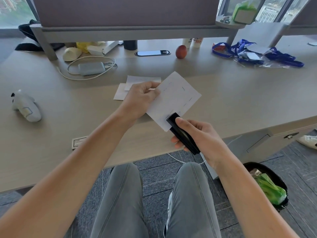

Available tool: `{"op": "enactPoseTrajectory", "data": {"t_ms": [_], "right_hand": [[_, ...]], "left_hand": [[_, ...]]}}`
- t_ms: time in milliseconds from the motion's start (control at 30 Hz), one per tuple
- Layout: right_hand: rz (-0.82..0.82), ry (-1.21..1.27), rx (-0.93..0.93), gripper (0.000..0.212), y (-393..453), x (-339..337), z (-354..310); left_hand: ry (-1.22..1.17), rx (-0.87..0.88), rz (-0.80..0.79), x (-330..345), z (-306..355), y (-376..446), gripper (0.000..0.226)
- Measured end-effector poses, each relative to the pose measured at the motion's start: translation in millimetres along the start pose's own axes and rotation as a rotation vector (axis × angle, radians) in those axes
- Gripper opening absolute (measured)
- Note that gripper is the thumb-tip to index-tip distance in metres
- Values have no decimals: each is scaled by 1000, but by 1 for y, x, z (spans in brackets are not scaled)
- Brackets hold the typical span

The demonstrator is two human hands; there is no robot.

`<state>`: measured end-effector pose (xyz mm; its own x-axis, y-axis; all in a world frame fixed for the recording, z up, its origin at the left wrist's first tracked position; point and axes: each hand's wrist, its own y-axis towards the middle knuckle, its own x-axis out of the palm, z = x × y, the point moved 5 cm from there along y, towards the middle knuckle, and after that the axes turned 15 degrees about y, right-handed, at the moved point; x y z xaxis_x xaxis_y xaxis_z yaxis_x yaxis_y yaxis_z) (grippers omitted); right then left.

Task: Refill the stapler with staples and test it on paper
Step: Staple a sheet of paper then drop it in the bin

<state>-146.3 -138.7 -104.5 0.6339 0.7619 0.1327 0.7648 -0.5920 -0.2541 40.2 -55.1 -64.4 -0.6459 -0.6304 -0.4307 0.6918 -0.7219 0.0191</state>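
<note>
We hold a white sheet of paper (173, 98) above the pale wooden desk (240, 100), our left hand (140, 98) pinching its far-left edge between thumb and curled fingers. Our right hand (197, 136) wraps around a slim black stapler (181, 133), thumb pressing on top, its nose clamped over the paper's near corner. Several staples already dot the sheet. A small white staple box (78, 142) lies near the desk's front edge; its print is too small to read. Red lettering on a white cup (197, 42) at the back is illegible too.
</note>
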Motion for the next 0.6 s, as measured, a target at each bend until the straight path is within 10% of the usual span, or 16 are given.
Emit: {"op": "enactPoseTrajectory", "data": {"t_ms": [600], "right_hand": [[21, 39, -33, 51, -10, 3, 8]], "left_hand": [[-233, -152, 150, 20, -36, -68, 10]]}}
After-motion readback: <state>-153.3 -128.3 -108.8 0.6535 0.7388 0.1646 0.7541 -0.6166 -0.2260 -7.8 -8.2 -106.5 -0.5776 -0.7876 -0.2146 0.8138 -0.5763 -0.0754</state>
